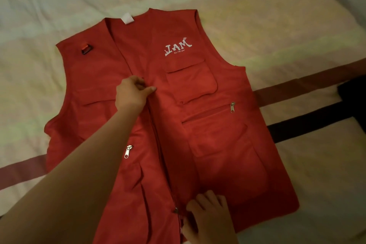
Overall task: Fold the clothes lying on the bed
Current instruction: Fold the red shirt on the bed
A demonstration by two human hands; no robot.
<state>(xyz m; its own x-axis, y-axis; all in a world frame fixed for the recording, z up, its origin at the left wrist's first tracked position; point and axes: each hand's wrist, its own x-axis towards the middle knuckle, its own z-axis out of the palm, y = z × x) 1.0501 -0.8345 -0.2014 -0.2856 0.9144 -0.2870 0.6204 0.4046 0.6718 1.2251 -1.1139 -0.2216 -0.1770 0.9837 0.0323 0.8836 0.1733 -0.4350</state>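
Vest (pixel 208 125) flat on our bed (pixel 297 25), front up, long axis running away from us, collar at far end tilted slightly left. Our left hand (pixel 131 93) pinches the zip edge mid-chest; our right hand (pixel 208 218) holds the hem by the zipper pull (pixel 175 210), fingers curled

Dim, warm light over my bed (pixel 277 25); the picture is soft and grainy, its far edge blurred.
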